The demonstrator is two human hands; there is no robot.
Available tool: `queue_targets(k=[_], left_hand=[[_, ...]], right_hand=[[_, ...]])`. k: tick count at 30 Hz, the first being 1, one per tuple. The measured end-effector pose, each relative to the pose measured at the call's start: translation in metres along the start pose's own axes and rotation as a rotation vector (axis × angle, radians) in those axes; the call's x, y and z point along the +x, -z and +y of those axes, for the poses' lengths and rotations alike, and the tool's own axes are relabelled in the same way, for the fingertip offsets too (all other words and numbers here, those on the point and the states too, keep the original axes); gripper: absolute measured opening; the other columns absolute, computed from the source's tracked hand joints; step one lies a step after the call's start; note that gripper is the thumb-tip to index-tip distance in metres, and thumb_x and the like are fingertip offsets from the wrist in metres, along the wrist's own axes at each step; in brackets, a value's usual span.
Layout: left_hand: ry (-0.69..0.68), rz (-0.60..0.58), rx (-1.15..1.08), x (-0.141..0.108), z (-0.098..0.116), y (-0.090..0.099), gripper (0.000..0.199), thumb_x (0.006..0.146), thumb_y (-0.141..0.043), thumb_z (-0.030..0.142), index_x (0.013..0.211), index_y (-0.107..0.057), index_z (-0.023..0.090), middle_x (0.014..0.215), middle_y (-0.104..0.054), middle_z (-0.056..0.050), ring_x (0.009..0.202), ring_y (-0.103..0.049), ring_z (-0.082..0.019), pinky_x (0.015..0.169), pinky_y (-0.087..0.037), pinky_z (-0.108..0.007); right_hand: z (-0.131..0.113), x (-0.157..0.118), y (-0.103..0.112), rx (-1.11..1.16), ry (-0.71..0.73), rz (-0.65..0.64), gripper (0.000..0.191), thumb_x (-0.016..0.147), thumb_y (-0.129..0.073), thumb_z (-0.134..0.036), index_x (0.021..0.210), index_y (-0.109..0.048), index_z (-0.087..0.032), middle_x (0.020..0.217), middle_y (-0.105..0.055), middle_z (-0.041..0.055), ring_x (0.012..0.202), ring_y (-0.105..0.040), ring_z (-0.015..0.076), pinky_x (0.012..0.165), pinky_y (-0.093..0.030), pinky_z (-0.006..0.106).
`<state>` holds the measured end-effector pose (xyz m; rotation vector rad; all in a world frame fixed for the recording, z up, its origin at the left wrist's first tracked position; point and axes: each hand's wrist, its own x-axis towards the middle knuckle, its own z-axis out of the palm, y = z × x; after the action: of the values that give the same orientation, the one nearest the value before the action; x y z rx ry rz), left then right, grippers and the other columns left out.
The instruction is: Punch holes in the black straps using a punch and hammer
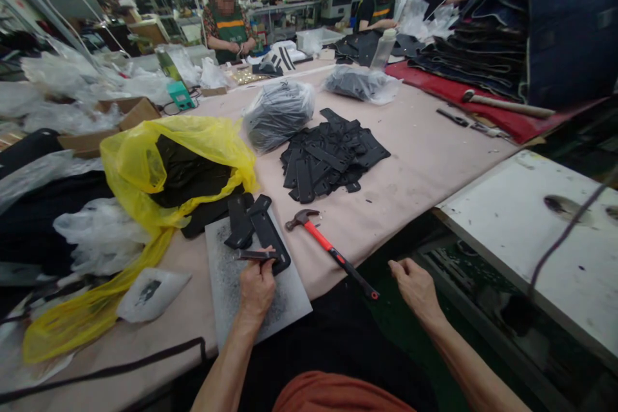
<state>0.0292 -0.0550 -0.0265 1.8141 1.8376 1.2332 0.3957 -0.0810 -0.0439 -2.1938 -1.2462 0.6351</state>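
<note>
My left hand [257,286] is closed on a dark metal hand punch [257,255], which lies sideways across the fingers. Beneath it, a long black strap piece [269,232] with small holes rests on a speckled grey board [284,299]. More black pieces [239,222] overlap at the top of the board. My right hand [415,286] hangs past the table edge, fingers curled together, with nothing visible in it. Between my hands a claw hammer [331,250] with a red and black handle lies on the table, its grip reaching over the edge; neither hand touches it.
Ahead sits a pile of black pieces [333,154], with filled plastic bags [280,112] behind it. A yellow bag [130,154] of dark pieces is at left. Another hammer [512,104] lies on red cloth beside stacked denim [483,38]. Co-workers [229,22] sit across the table.
</note>
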Motion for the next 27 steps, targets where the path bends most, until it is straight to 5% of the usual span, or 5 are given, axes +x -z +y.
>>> queue_targets(k=[3,7,12,19,27], left_hand=[[0.0,0.0,0.01,0.0,0.0,0.0,0.026,0.089,-0.05,0.028,0.1,-0.069,0.015,0.1,-0.074,-0.009,0.095,-0.07,-0.026,0.086,-0.058,-0.04],[-0.014,0.002,0.025,0.002,0.001,0.002,0.025,0.089,-0.05,0.028,0.098,-0.069,0.016,0.1,-0.075,-0.009,0.094,-0.07,-0.026,0.085,-0.058,-0.041],[-0.035,0.004,0.027,0.003,0.0,0.001,0.027,0.09,-0.049,0.029,0.099,-0.069,0.015,0.1,-0.075,-0.009,0.095,-0.07,-0.025,0.085,-0.058,-0.039],[-0.017,-0.005,0.056,0.001,-0.005,0.0,0.029,0.089,-0.049,0.033,0.1,-0.07,0.018,0.102,-0.074,-0.008,0.096,-0.07,-0.027,0.086,-0.057,-0.04],[-0.041,0.014,0.097,0.005,-0.012,-0.002,0.028,0.087,-0.05,0.036,0.099,-0.071,0.022,0.098,-0.075,-0.006,0.094,-0.069,-0.029,0.08,-0.057,-0.041]], right_hand=[[-0.041,0.017,-0.01,0.107,0.283,0.022,0.025,0.081,-0.052,-0.036,0.094,-0.065,-0.019,0.081,-0.067,0.0035,0.073,-0.06,0.0179,0.07,-0.045,0.03],[-0.11,0.043,-0.043,0.026,0.715,-0.135,0.023,0.087,-0.048,-0.023,0.093,-0.07,-0.019,0.093,-0.065,0.0068,0.09,-0.059,0.0183,0.084,-0.043,0.03],[-0.157,0.063,-0.085,-0.284,0.868,-0.261,0.022,0.09,-0.05,-0.021,0.09,-0.072,-0.019,0.091,-0.063,0.0069,0.087,-0.055,0.0175,0.078,-0.039,0.028],[-0.144,0.061,-0.087,-0.438,0.88,-0.268,0.015,0.088,-0.051,-0.02,0.086,-0.065,-0.016,0.089,-0.062,0.0072,0.084,-0.051,0.0182,0.077,-0.034,0.03],[-0.104,0.126,-0.031,-0.516,0.553,0.032,0.018,0.089,-0.044,-0.014,0.102,-0.056,-0.014,0.115,-0.054,0.0148,0.105,-0.043,0.0254,0.089,-0.03,0.037]])
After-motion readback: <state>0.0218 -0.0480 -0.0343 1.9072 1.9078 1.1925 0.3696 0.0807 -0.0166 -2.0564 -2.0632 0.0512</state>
